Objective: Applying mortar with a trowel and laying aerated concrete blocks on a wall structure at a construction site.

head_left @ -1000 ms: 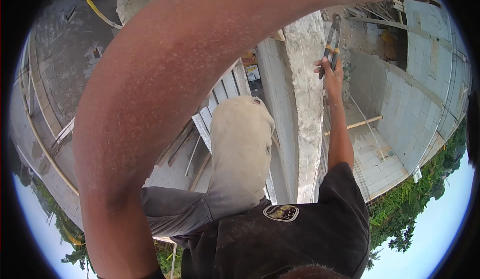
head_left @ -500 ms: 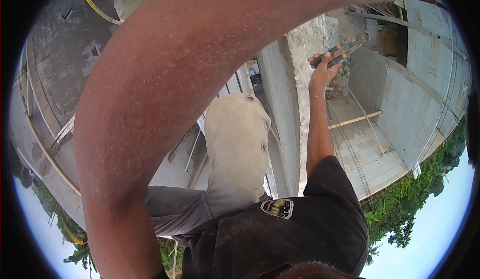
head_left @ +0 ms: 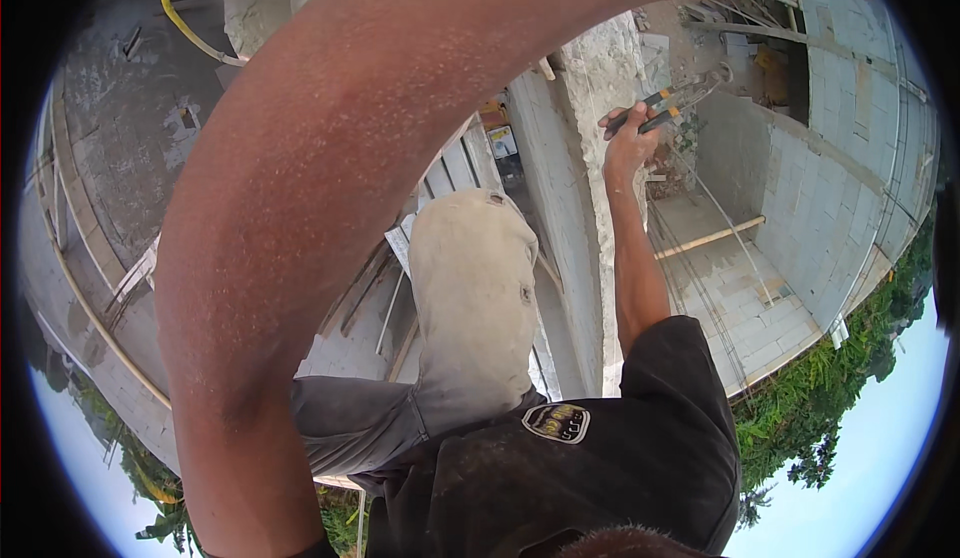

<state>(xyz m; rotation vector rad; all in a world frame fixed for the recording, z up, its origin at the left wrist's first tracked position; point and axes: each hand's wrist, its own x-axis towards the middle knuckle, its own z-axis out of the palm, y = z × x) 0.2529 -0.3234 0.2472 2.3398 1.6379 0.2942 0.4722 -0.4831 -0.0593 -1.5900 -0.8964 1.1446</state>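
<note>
Curling round pincers (head_left: 673, 112) near the concrete beam's (head_left: 606, 70) right edge, my right fingers (head_left: 636, 115) hold tight; left fingers I can't see.

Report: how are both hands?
Right hand gripping black-and-orange-handled pincer-like metal tool. Left fingers unseen. Bare left arm blocking much of the view.
</note>
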